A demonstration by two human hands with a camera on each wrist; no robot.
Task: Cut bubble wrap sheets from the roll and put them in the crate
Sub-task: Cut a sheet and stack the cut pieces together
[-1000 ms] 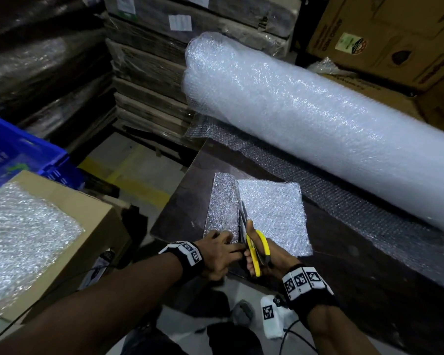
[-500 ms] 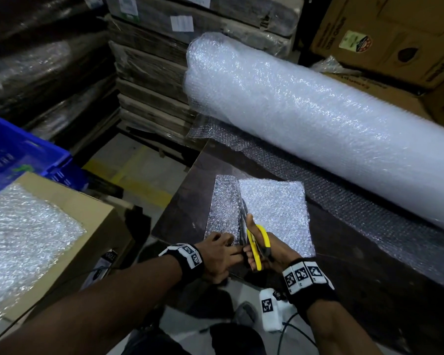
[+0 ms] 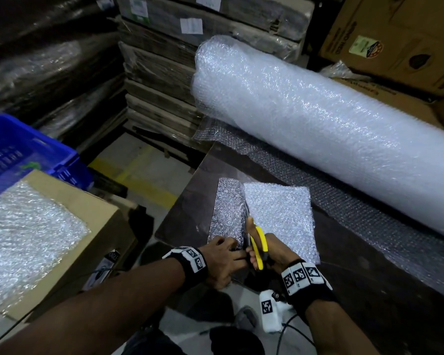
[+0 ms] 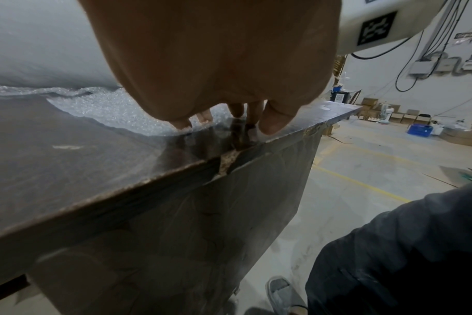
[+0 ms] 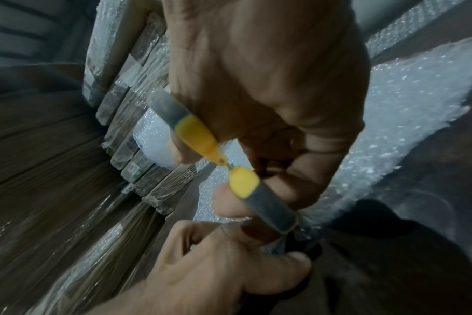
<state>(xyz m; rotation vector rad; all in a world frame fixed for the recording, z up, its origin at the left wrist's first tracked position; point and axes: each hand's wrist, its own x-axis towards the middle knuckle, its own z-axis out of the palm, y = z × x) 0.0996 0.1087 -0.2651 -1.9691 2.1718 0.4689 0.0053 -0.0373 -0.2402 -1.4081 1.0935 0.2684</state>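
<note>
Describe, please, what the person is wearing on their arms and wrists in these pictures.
Both forearms are bare, with no sleeves. Each wrist carries a black band fitted with white square tiles printed with black coded markers. Under the right wrist hangs a white camera block bearing one such marker, with a dark cable trailing from it.

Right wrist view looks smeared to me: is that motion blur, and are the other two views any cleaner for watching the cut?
Right wrist view: streaky motion blur, scissors soft, though the right hand shows its grip on them. Head view: dim and bowed at the edges, but the bubble wrap sheet is sharp, with glare on the roll. Left wrist view: fairly sharp on the table edge, yet the left hand blocks the cut.
</note>
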